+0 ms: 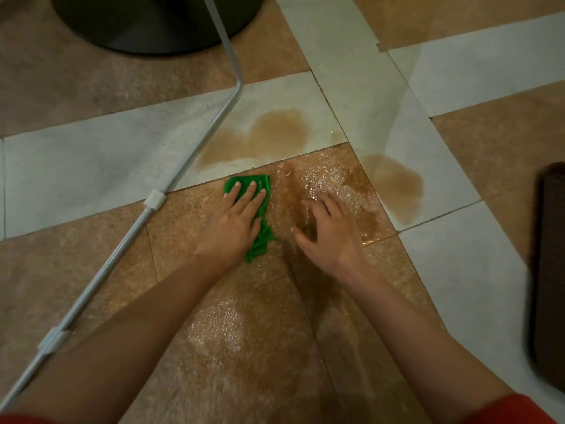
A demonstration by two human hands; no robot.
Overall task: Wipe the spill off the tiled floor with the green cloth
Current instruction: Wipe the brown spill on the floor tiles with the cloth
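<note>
— Where does the crumpled green cloth (260,241) lie?
— At the centre of the frame, on a wet brown tile of the tiled floor (91,166). The left hand (235,221) presses it flat, fingers (249,194) straight and slightly spread.
— And the right hand (330,231)?
— It is just right of the cloth and blurred, fingers spread over the glistening tile. Whether it touches the floor is unclear.
— The spill?
— The brown liquid spill (275,133) pools on the pale tiles above the cloth and right of the hands. A bent grey metal tube (195,148) crosses the left of the frame.
</note>
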